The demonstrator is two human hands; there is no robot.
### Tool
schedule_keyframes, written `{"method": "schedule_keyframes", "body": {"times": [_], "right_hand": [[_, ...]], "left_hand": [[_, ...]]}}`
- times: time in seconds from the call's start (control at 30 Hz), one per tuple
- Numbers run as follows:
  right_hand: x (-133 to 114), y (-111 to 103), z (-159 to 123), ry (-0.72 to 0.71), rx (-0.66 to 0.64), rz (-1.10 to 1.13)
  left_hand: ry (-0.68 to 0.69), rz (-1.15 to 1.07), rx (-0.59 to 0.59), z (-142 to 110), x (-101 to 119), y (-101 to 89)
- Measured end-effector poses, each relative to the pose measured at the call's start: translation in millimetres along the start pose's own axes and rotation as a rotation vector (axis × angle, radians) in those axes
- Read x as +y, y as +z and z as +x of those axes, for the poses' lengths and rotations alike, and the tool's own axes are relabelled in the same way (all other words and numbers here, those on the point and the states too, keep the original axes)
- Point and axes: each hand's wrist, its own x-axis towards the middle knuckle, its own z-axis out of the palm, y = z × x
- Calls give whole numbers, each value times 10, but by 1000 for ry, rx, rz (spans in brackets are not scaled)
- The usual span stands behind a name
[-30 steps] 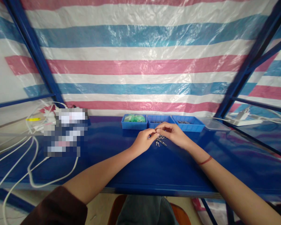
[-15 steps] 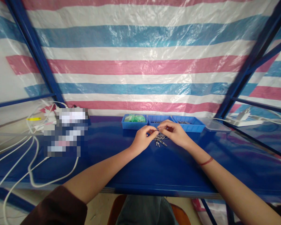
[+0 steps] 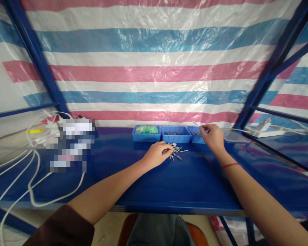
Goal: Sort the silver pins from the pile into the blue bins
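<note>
A loose pile of small silvery metal pins, rivet-like in shape point(image 3: 178, 155), lies on the blue table. My left hand point(image 3: 157, 153) rests at the pile's left side with thumb and fingers closed together; what they grip, if anything, is hidden among the pins. My right hand point(image 3: 212, 137) is raised over the right blue bin point(image 3: 195, 138), pinching one thin metal pin point(image 3: 195, 124) that points up to the left. More metal pieces lie inside that bin, which the hand partly covers. The middle blue bin point(image 3: 176, 138) also holds metal pieces.
The left blue bin point(image 3: 146, 137) contains green-and-clear plastic packets. A clear plastic lid point(image 3: 236, 137) lies right of the bins. White cables point(image 3: 37, 177) and a power strip point(image 3: 267, 131) sit at the sides. Blue metal posts point(image 3: 269, 68) frame the table before a striped sheet.
My right hand has left my left hand and moved right and slightly up, carrying a thin metal pin. The left hand has dropped slightly onto the pile.
</note>
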Motion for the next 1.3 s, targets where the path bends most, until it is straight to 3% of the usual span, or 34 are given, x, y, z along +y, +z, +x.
{"method": "schedule_keyframes", "body": {"times": [0.1,0.17,0.33,0.4,0.6,0.73,0.97,1.3], "right_hand": [[81,-23,31,-37,36,-97],[13,-61,11,-94,-53,-68],[-344,-116,-159,-412,-684,206],[-437,-68,-248,-485,-794,249],[-455,124,-388,-531,-779,232],[-509,74,-385,-526,-720,189],[-745,-127,-392,-570,-562,333],[-814,-24,-491,-287,-570,643]], "left_hand": [[15,104,-98,-30,-1,-2],[27,152,-145,-41,3,-8],[48,155,-156,-31,4,-15],[44,152,-140,-26,-8,-5],[36,154,-112,-30,-34,24],[29,156,-120,-38,-37,30],[-38,95,128,-29,-61,57],[-52,-120,138,19,-42,43]]}}
